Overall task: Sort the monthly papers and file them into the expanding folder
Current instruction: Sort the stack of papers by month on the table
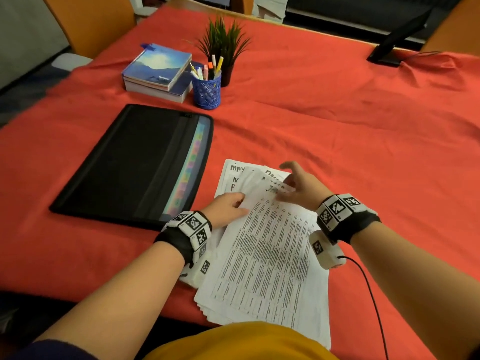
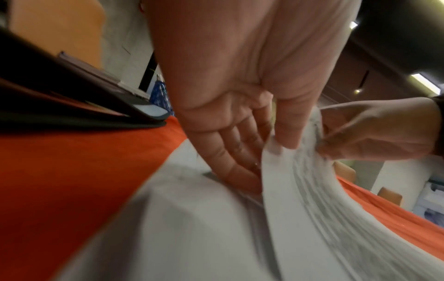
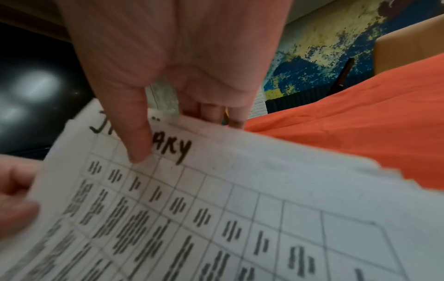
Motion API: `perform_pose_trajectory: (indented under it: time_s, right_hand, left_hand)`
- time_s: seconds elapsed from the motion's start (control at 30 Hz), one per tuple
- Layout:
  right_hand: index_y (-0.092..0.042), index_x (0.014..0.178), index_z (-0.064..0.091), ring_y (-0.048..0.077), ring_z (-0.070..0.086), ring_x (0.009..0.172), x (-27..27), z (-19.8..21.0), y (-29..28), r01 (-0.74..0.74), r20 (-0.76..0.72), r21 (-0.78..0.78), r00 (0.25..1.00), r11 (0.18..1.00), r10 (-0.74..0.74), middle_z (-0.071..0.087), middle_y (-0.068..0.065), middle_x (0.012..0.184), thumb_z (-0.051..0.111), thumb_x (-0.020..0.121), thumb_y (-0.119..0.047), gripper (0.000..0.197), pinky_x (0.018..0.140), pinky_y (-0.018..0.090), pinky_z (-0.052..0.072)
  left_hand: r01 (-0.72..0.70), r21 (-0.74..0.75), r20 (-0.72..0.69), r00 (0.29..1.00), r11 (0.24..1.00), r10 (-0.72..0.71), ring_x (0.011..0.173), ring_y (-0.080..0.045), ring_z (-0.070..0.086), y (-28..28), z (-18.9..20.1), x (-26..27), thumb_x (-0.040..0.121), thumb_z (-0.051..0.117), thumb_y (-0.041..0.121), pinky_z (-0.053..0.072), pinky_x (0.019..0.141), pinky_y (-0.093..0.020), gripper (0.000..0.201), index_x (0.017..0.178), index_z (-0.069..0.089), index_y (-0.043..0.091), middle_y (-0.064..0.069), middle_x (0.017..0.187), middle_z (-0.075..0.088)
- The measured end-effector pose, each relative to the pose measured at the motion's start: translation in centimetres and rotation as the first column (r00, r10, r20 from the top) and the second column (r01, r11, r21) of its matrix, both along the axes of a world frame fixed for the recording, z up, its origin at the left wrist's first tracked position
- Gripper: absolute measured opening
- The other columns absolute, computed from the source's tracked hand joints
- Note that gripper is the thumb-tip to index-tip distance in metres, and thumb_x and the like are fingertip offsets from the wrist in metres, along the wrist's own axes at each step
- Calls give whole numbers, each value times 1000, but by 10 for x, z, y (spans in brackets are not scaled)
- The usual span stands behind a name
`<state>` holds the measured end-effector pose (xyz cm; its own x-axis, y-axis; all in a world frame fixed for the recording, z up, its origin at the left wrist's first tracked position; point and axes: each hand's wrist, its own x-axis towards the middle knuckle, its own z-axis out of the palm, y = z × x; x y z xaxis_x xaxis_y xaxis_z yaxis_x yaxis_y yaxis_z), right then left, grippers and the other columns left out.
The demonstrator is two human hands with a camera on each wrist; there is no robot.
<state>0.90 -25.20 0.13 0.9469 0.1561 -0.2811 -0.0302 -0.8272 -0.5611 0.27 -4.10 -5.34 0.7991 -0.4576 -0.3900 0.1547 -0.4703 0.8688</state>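
Sorting is the step in hand, we judge: our right hand (image 3: 168,57) pinches the top edge of the January sheet (image 3: 240,199), thumb on the handwritten heading and fingers (image 3: 211,112) behind. Our left hand (image 1: 226,207) grips the same sheet's left edge, thumb on top. Under it, the paper stack (image 1: 262,294) lies fanned on the table (image 1: 363,141), with a May sheet (image 1: 233,170) showing at 12 o'clock. The expanding folder (image 1: 124,165) lies flat at 10 o'clock of the stack, black, soft-cornered, coloured tabs along its right edge. Next we must lift this thin, limp sheet free without dragging its neighbours.
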Motion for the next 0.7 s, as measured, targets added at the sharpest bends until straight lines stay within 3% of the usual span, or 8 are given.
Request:
perform_pose_trajectory:
  time_s: [0.03, 0.1, 0.17, 0.23, 0.37, 0.47, 0.57, 0.7]
  right_hand:
    - [-15, 131, 36, 22, 59, 99, -2, -2, -1, -23, -17, -30, 1000, 999, 23, 61, 7, 108, 72, 78, -20, 64, 91, 33, 47]
    - [-10, 127, 48, 24, 58, 103, -9, -5, -2, -93, -28, -156, 996, 983, 90, 61, 9, 113, 67, 82, -19, 50, 93, 29, 44]
    - [-3, 112, 61, 25, 57, 99, -16, -13, -2, -142, 33, -228, 988, 963, 154, 62, 10, 108, 64, 85, -20, 32, 92, 33, 45]
    - [-4, 107, 65, 25, 53, 103, -20, -24, -2, -130, 89, -216, 984, 968, 152, 59, 11, 110, 64, 85, -20, 28, 92, 30, 41]
    - [-10, 112, 66, 29, 32, 129, -10, -40, -3, -41, 65, -216, 996, 975, 56, 34, 13, 142, 66, 83, -22, 32, 108, 37, 27]
    - [-13, 120, 61, 28, 15, 139, 3, -40, -3, -25, -29, -249, 999, 968, 18, 15, 11, 152, 65, 83, -24, 39, 113, 37, 15]
    - [-16, 117, 63, 27, 29, 132, 16, -42, -5, -56, -139, -231, 990, 971, 24, 25, 10, 148, 67, 80, -30, 39, 111, 38, 25]
    - [-17, 113, 65, 23, 45, 114, 15, -38, -4, -65, -170, -181, 985, 981, 34, 42, 4, 127, 67, 81, -31, 36, 98, 33, 37]
  left_hand:
    - [-11, 4, 6, 1000, 1000, 11, 84, -18, 63, 4, 1, 2, 91, 57, 12, 55, 73, -24, 13, 103, 59, 7, -5, 95, 64]
    - [-79, -6, 22, 997, 997, 79, 78, -12, 58, 12, 5, 7, 90, 59, 17, 48, 61, -19, 15, 103, 62, 10, -2, 91, 61]
    - [-198, -10, 65, 978, 980, 199, 82, -12, 57, 19, 6, 16, 89, 60, 20, 48, 62, -21, 12, 98, 64, 12, 0, 91, 61]
    - [-299, 36, 132, 947, 953, 292, 85, -14, 56, 20, 1, 26, 90, 57, 18, 49, 67, -26, 9, 95, 64, 14, 2, 90, 61]
    - [-240, 150, 114, 968, 959, 224, 88, -20, 57, 3, -9, 31, 87, 55, 10, 50, 79, -37, 25, 112, 61, 9, -3, 93, 60]
    - [-214, 177, 127, 973, 961, 193, 82, -20, 57, -4, -13, 32, 83, 58, 4, 51, 78, -36, 32, 115, 59, 10, -5, 90, 61]
    - [-201, 129, 131, 974, 971, 184, 78, -17, 56, -3, -15, 31, 80, 55, -5, 51, 74, -32, 27, 98, 66, 12, 2, 78, 59]
    - [-130, 73, 127, 985, 989, 120, 90, -18, 63, 6, -12, 29, 77, 57, -8, 50, 89, -28, 23, 85, 72, 8, 2, 82, 68]
